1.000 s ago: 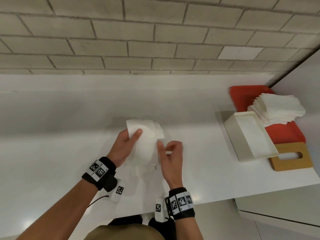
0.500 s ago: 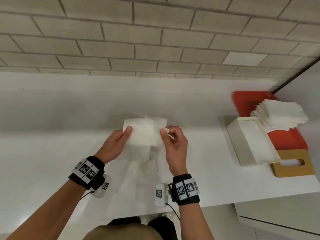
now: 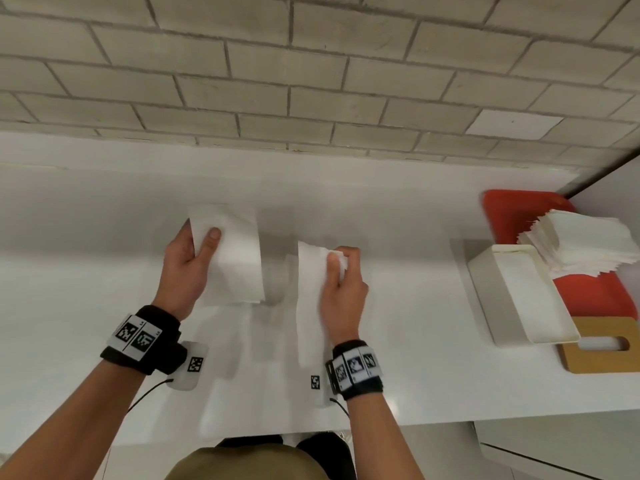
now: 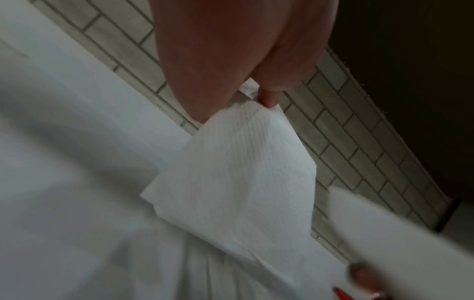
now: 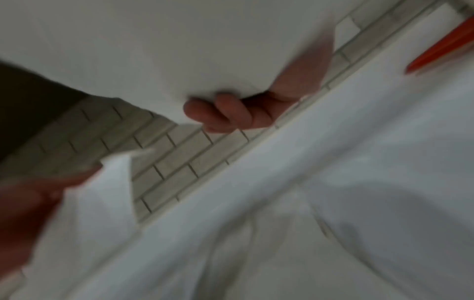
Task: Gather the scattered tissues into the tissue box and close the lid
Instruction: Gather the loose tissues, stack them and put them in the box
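My left hand (image 3: pixel 194 258) grips a small folded wad of white tissues (image 3: pixel 235 258) above the white counter, thumb on top; the left wrist view shows those tissues (image 4: pixel 243 166) hanging from my fingers. My right hand (image 3: pixel 341 271) pinches a single long white tissue (image 3: pixel 310 299) by its top edge, and it hangs down to the counter; the right wrist view shows it (image 5: pixel 179 50) blurred against my fingers (image 5: pixel 225 113). The open cream tissue box (image 3: pixel 516 292) sits at the right, well away from both hands. Its wooden lid (image 3: pixel 602 344) with a slot lies beside the box.
A tall stack of white tissues (image 3: pixel 585 244) rests on a red tray (image 3: pixel 519 209) behind the box. More flat tissues (image 3: pixel 242 375) lie on the counter (image 3: pixel 86 271) under my hands. A brick wall (image 3: pixel 311 81) backs the counter, and a white panel closes the right side.
My hands have moved apart. The right hand has pulled one tissue away from the wad to the right, while the left keeps the wad and has shifted left.
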